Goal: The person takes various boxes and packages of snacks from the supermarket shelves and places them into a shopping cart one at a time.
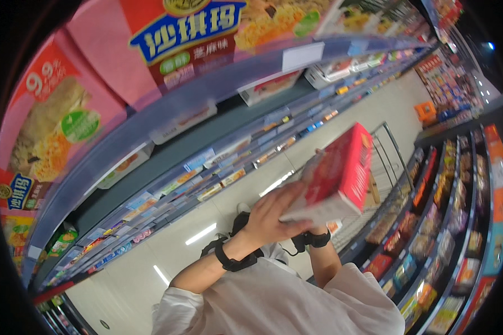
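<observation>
A red and white cardboard box (335, 180) is held tilted in front of my chest. My left hand (272, 213) grips its near side, the thumb along the white bottom edge and the fingers on the printed face. Most of my right hand (318, 229) is hidden behind the box; only a small part shows at its lower edge, so its grip cannot be made out. Black straps circle both wrists.
Shelving (218, 109) with large pink and red food packages (167, 42) runs along the upper left. Shelves of packaged snacks (427, 226) stand at the right. Beyond the box is a wire shopping cart (392, 159) on the pale tiled floor (201, 217). An orange object (425, 112) lies farther off.
</observation>
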A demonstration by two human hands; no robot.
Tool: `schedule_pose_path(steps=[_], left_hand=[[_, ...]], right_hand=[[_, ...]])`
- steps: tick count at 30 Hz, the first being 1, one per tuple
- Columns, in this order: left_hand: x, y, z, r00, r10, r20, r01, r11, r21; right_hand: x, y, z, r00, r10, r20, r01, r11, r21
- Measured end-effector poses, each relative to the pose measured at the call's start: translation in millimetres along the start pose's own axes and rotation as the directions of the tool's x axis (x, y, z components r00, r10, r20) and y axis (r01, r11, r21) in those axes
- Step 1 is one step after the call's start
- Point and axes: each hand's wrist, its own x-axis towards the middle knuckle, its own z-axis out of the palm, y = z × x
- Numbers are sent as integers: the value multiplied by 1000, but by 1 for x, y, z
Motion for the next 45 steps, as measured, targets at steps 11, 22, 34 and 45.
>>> schedule_pose_path(steps=[11,22,34,45], left_hand=[[-132,0,63,896,-394,205,434,875,-216],[-203,-9,163,342,-631,696,467,757,457],[-236,-71,325,388,-624,678,624,719,305],[-204,-141,494,556,-508,658,468,845,258]], right_hand=[[-161,-87,-125,874,397,-280,-482,643,-596],[-296,-96,-289,354,779,-518,-843,27,-536],[-257,-13,-405,649,523,-552,-755,354,-552],[-150,61,-510,771,418,-480,-613,284,-737]])
